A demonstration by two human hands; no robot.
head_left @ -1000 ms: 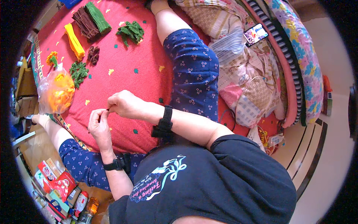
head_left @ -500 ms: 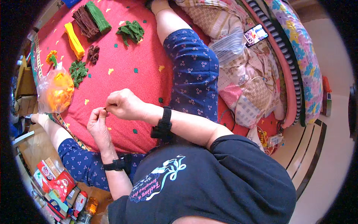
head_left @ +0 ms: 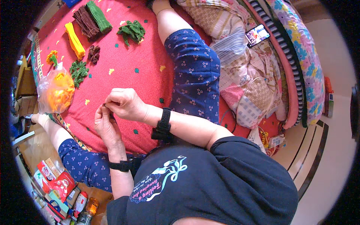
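Above the red bedspread [head_left: 123, 80], my left hand [head_left: 108, 127] and my right hand [head_left: 126, 105] meet at their fingertips. Both are closed in a pinch on something small and dark between them, mostly hidden by the fingers. Beyond them lie bundles of fuzzy chenille stems: yellow [head_left: 74, 40], brown [head_left: 85, 21] and green [head_left: 98, 18]. Closer in sit a small pile of curled brown pieces [head_left: 93, 55] and a cluster of curled green pieces [head_left: 78, 73]. Another heap of bent green pieces [head_left: 132, 32] rests farther to the right.
At left, a clear plastic bag [head_left: 57, 92] holds orange fuzzy pieces, with an orange flower [head_left: 52, 57] beside it. My legs in blue patterned trousers [head_left: 193, 71] flank the work area. A phone [head_left: 257, 35] lies on crumpled patchwork bedding [head_left: 251, 80] at right.
My left hand has shifted right and turned, its fingers now more upright beneath the right hand. My right hand has moved slightly; both still pinch together.
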